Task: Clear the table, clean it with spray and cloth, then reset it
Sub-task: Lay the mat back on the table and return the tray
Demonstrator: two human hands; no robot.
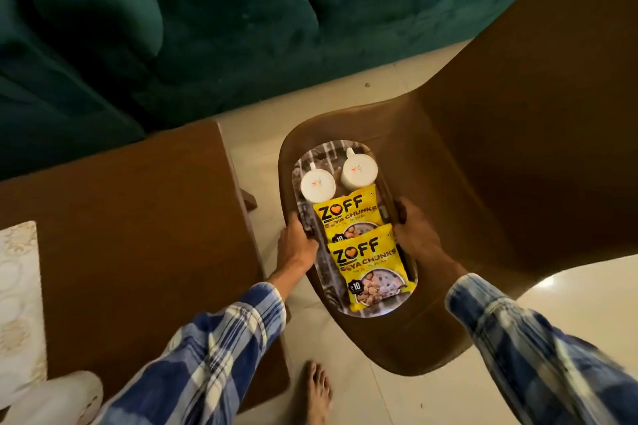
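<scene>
Overhead, left hand [297,245], right hand [414,235] gripping oval glossy tray [336,155]

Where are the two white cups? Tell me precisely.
In the head view, the two white cups stand side by side at the far end of the tray, just beyond the yellow packets, over the brown chair seat.

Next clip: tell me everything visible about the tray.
The tray is a long oval with rounded ends, glossy, printed with a dark grey-and-white picture. It lies level over the brown chair seat; whether it rests there cannot be told. The left hand grips its left edge, the right hand its right. It carries two white cups at the far end and two overlapping yellow packets nearer the person.
</scene>
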